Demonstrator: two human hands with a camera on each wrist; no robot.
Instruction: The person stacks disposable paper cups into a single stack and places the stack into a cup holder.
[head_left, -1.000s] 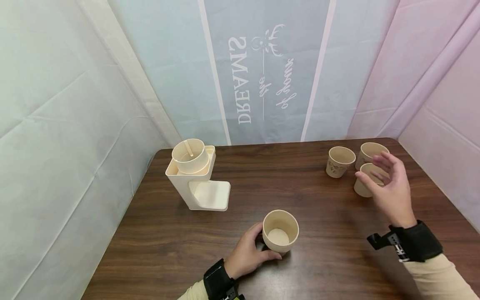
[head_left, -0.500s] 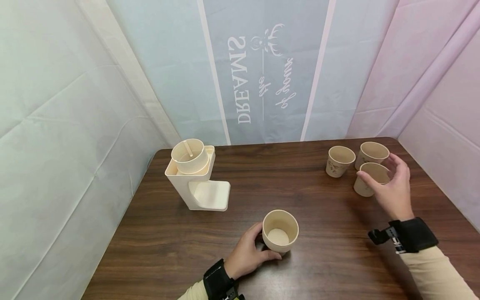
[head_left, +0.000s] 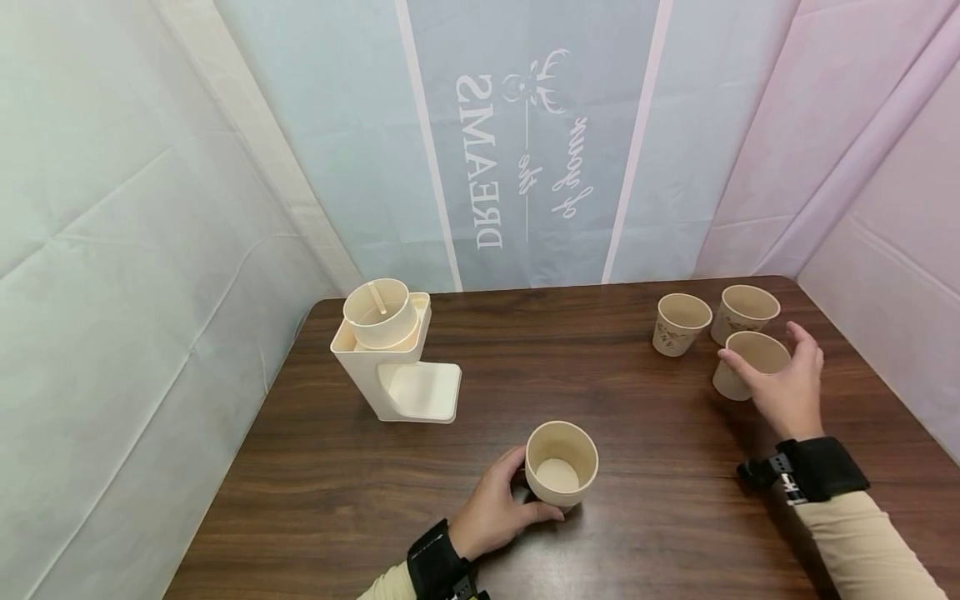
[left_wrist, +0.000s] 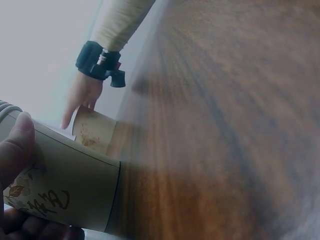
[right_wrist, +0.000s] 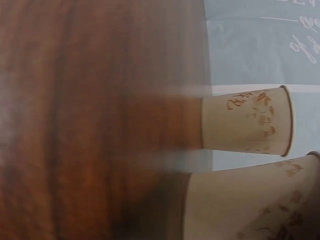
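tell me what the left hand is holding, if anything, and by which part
The left hand holds a printed cup by its outer side wall, thumb on one side, fingers opposite.

Head view bright, wrist views dimmer, hazy

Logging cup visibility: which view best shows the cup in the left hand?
Head: the cup shows its full rim and inner base. The left wrist shows its printed side, cropped; the right wrist doesn't show it.
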